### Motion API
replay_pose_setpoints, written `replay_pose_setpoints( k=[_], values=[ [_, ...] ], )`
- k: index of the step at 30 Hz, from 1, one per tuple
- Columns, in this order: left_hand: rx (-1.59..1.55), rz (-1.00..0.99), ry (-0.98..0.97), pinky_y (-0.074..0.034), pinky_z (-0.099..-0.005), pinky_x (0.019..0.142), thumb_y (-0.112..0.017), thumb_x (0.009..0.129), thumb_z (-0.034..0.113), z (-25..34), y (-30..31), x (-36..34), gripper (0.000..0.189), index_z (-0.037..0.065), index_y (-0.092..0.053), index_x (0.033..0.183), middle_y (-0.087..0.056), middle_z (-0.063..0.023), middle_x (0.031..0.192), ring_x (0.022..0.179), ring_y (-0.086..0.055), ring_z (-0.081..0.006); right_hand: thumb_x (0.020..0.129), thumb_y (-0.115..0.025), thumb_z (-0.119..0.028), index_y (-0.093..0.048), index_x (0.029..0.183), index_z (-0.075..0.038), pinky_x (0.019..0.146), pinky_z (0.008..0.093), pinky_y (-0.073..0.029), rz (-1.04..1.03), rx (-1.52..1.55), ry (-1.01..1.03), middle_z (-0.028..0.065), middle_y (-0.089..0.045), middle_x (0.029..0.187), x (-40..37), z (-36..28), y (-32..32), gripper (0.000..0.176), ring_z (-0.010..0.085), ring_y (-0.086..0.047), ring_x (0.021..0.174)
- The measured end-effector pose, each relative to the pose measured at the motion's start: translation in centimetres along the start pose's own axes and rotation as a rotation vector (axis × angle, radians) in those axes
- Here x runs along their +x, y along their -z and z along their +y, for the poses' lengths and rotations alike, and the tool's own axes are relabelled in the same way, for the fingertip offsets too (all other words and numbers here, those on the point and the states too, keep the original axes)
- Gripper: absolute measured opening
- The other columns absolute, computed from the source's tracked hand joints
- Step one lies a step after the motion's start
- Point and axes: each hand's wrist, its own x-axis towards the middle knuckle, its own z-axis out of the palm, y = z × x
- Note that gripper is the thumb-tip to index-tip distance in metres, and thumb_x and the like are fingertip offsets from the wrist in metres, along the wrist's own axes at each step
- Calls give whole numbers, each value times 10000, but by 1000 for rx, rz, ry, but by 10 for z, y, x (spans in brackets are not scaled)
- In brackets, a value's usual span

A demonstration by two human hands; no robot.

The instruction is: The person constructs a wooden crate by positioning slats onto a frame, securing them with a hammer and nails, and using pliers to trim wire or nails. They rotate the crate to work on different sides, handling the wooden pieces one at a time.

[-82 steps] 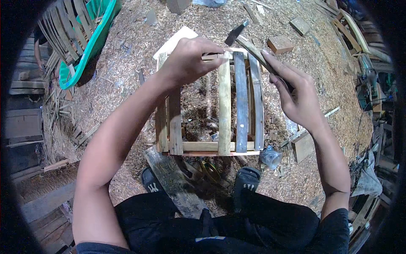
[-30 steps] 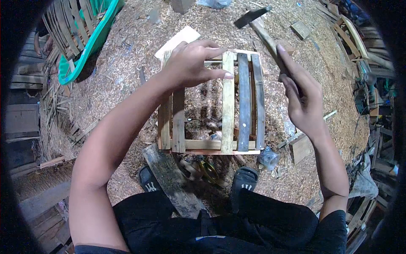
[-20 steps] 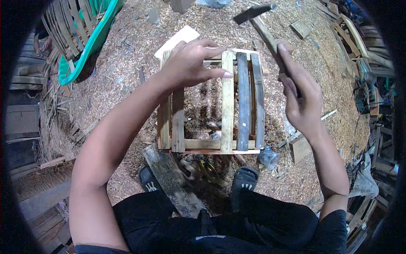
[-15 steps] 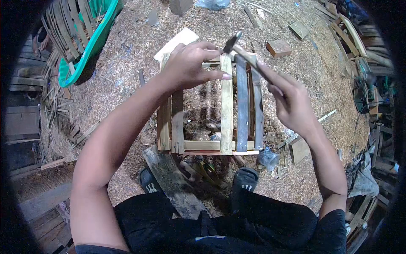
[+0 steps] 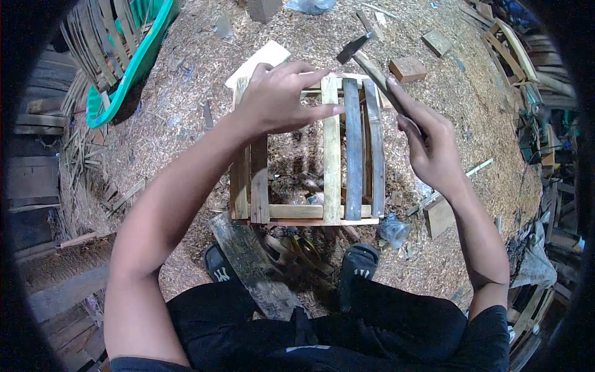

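Indoors, wood shavings thickly cover the floor (image 5: 173,161) around a slatted wooden crate (image 5: 352,161), which sits in front of the person's sandalled feet. Left of the crate, toward its far end, stands a green tub (image 5: 133,68) filled with thin slats; stacked timber lines both sides of the room. A brown wood block (image 5: 408,70) lies beyond the crate's far right corner, a plastic bag (image 5: 393,230) beside its near right corner. The left hand (image 5: 282,96) is at the crate's far end, fingers spread, thumb across a pale slat (image 5: 331,161). The right hand's (image 5: 437,146) fingers are wrapped around a hammer (image 5: 374,69). Half a second ago the hammer's head was at that slat's far end; now it is raised beyond the crate, while the left hand has barely moved.
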Motion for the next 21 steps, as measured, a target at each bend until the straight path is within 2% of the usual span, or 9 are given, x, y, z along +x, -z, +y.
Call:
replay_pose_setpoints(
  k=[1,3,4,6,11,14,20,21],
  values=[
    [0,1,-2,-439,-563,1085,-756,826,663,7,2,-1,770,95,-695,1342,-674,-127,1354,1255,-635,-291,924,-593,92,-554,1516,-126,728,411,-545,9,11,-8,210,-696,959,0,0,1,631,282,-674,795],
    [110,-63,109,-303,-696,1139,-715,798,757,17,4,-2,914,93,-633,1420,-651,-125,1393,1325,-589,-293,930,-592,85,-557,1515,-131,733,408,-543,5,-1,-15,211,-694,951,-1,-1,4,625,285,-672,791],
    [109,-63,108,-303,-696,1139,-715,798,757,18,3,-2,914,93,-633,1420,-651,-125,1393,1325,-589,-293,935,-592,79,-560,1513,-137,739,406,-541,0,-11,-25,213,-693,944,-2,-1,5,618,287,-669,787],
    [157,-60,137,-252,-769,1124,-702,776,792,21,0,-3,991,99,-580,1473,-609,-124,1451,1341,-578,-300,938,-591,74,-562,1512,-142,739,410,-537,2,-24,-21,210,-686,926,-3,1,6,614,288,-662,777],
    [131,-127,165,-239,-757,1144,-690,782,793,19,1,-3,1011,104,-543,1507,-559,-125,1502,1399,-526,-297,947,-592,61,-562,1514,-153,748,422,-537,15,-47,14,206,-684,910,-5,1,6,607,291,-661,770],
    [127,-153,170,-234,-753,1149,-689,781,793,17,2,-2,1024,113,-519,1528,-540,-120,1517,1421,-501,-293,950,-594,54,-557,1518,-161,774,429,-548,-67,-93,-74,218,-709,960,-4,-3,8,609,304,-685,800],
    [137,-159,148,-238,-715,1152,-685,782,799,16,4,-4,1031,137,-496,1549,-527,-120,1524,1416,-500,-284,944,-592,63,-565,1508,-161,803,439,-558,-21,-45,23,222,-727,1035,-2,-4,4,608,325,-713,862],
    [121,-160,148,-244,-698,1148,-685,779,803,16,3,-5,1036,135,-497,1549,-527,-121,1523,1414,-501,-280,950,-592,58,-579,1493,-132,863,429,-552,-86,-74,-50,226,-725,1116,-1,-9,7,576,330,-721,951]
  ],
)
